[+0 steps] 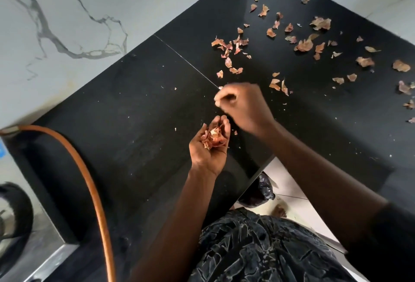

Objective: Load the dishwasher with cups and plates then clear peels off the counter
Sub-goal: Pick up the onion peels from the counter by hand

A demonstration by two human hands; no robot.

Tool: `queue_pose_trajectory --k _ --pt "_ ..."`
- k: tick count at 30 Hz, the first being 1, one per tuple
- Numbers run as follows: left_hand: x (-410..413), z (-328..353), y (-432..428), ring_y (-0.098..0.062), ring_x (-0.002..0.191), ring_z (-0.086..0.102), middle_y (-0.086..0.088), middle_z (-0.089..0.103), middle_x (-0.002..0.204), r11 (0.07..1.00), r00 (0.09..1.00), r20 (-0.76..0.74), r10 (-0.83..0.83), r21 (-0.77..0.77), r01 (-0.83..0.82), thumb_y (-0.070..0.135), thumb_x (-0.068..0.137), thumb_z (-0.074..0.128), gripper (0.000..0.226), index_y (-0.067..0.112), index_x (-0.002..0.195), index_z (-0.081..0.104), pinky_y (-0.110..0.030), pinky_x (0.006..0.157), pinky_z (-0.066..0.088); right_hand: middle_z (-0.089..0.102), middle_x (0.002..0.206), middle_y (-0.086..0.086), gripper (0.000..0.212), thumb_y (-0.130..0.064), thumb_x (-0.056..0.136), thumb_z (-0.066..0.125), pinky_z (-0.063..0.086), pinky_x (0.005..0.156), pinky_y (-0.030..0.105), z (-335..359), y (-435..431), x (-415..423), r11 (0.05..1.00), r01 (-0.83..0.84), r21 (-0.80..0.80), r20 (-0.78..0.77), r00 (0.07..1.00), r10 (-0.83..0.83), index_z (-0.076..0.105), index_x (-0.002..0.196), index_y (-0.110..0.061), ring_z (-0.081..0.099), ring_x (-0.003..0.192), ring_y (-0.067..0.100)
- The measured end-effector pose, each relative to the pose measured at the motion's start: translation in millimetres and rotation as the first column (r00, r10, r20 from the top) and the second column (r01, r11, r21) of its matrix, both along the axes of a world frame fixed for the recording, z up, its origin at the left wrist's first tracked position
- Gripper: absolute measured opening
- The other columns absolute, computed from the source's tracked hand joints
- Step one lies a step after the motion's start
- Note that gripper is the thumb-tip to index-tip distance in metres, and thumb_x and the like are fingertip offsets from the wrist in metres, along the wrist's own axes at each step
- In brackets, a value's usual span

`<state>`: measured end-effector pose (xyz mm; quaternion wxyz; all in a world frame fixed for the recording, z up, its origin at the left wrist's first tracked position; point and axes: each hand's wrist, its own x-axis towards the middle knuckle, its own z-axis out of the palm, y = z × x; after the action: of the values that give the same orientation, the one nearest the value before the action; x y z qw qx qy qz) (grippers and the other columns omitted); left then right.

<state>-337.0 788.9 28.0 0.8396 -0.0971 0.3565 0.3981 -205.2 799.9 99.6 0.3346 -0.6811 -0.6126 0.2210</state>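
Dry reddish-brown peels (303,44) lie scattered over the far right part of the black counter (139,106). My left hand (207,149) is cupped palm up above the counter and holds a heap of gathered peels (214,138). Just beyond it, my right hand (243,104) hovers with its fingers pinched together; it is blurred, and whether a peel sits between the fingertips cannot be made out. No cups, plates or dishwasher are in view.
A marble-patterned wall (67,23) borders the counter on the left and far right. An orange hose (94,191) curves across the near left. A steel stove edge (33,248) is at the bottom left. A black bin bag (262,189) sits on the floor below.
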Motion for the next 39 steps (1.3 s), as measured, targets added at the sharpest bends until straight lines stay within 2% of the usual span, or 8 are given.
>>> queue_pose_trajectory --k 3,5,10,15,20,25,32,39 --pt "-10.8 0.4 -2.4 -0.035 0.097 0.068 -0.025 0.068 0.107 0.997 0.992 0.1 0.08 -0.009 -0.079 0.017 0.1 0.043 0.037 -0.011 0.104 0.066 -0.039 0.085 0.06 0.067 0.127 0.008 0.037 -0.007 0.093 0.068 0.055 0.097 0.033 -24.5 48.8 17.1 0.981 0.118 -0.154 0.226 0.971 -0.081 0.065 0.13 -0.009 0.066 0.111 0.017" --pt "-18.2 4.7 -2.2 -0.035 0.096 0.069 -0.025 0.068 0.107 0.997 0.992 0.102 0.081 0.004 -0.081 0.017 0.099 0.043 0.038 -0.011 0.102 0.068 -0.039 0.085 0.06 0.056 0.138 0.01 0.048 -0.003 0.092 0.067 0.052 0.101 0.036 -39.0 64.8 13.2 0.96 0.028 -0.279 0.346 0.936 0.073 0.056 0.139 -0.009 0.058 0.122 0.024" --pt "-32.6 13.7 -1.6 -0.033 0.097 0.069 -0.023 0.069 0.105 0.996 0.995 0.061 0.085 0.027 -0.086 0.018 0.101 0.042 0.036 -0.009 0.107 0.066 -0.038 0.087 0.06 0.05 0.136 0.01 0.04 -0.002 0.089 0.069 0.055 0.093 0.036 -60.1 48.0 6.4 0.953 -0.04 -0.3 0.546 0.812 0.206 0.062 0.128 -0.011 0.052 0.122 0.026" --pt "-35.9 8.6 -4.1 -0.033 0.095 0.07 -0.023 0.07 0.105 0.994 0.993 0.047 0.109 0.015 -0.11 0.018 0.101 0.042 0.035 -0.007 0.111 0.064 -0.038 0.084 0.06 0.063 0.116 0.008 0.028 -0.007 0.091 0.07 0.052 0.085 0.032 -55.1 50.9 16.0 0.942 0.023 -0.336 0.525 0.834 0.168 0.066 0.118 -0.014 0.064 0.103 0.023" --pt "-34.3 11.5 -11.4 -0.034 0.095 0.07 -0.023 0.068 0.107 0.994 0.992 0.061 0.106 0.011 -0.107 0.018 0.101 0.043 0.035 -0.009 0.108 0.065 -0.039 0.083 0.061 0.062 0.124 0.01 0.031 -0.007 0.092 0.069 0.055 0.094 0.036 -47.1 84.8 36.7 0.967 0.101 -0.236 0.429 0.903 0.011 0.065 0.122 -0.012 0.065 0.106 0.023" --pt "-40.8 14.0 -12.9 -0.033 0.096 0.069 -0.024 0.068 0.107 0.994 0.994 0.043 0.104 0.027 -0.105 0.018 0.101 0.043 0.037 -0.01 0.104 0.066 -0.038 0.085 0.06 0.033 0.155 0.013 0.063 -0.002 0.091 0.067 0.042 0.113 0.047 -54.6 105.9 40.0 0.915 -0.067 -0.398 0.498 0.822 0.277 0.045 0.149 -0.011 0.041 0.139 0.035" --pt "-47.7 12.3 -6.1 -0.034 0.094 0.069 -0.021 0.07 0.098 0.988 0.986 0.052 0.157 0.001 -0.157 0.018 0.103 0.039 0.039 -0.01 0.104 0.066 -0.039 0.082 0.061 0.056 0.13 0.009 0.034 0.0 0.094 0.06 0.052 0.095 0.037 -59.5 35.6 43.1 0.929 -0.243 -0.28 0.493 0.794 0.356 0.066 0.126 -0.009 0.056 0.114 0.026" --pt "-38.8 9.7 -9.8 -0.035 0.093 0.07 -0.02 0.07 0.098 0.983 0.98 0.08 0.183 -0.011 -0.183 0.018 0.103 0.039 0.037 -0.008 0.11 0.064 -0.04 0.081 0.061 0.051 0.14 0.004 0.043 -0.024 0.099 0.063 0.042 0.096 0.029 -63.3 -44.0 39.2 0.895 -0.285 -0.344 0.393 0.821 0.413 0.058 0.141 -0.015 0.047 0.127 0.021"
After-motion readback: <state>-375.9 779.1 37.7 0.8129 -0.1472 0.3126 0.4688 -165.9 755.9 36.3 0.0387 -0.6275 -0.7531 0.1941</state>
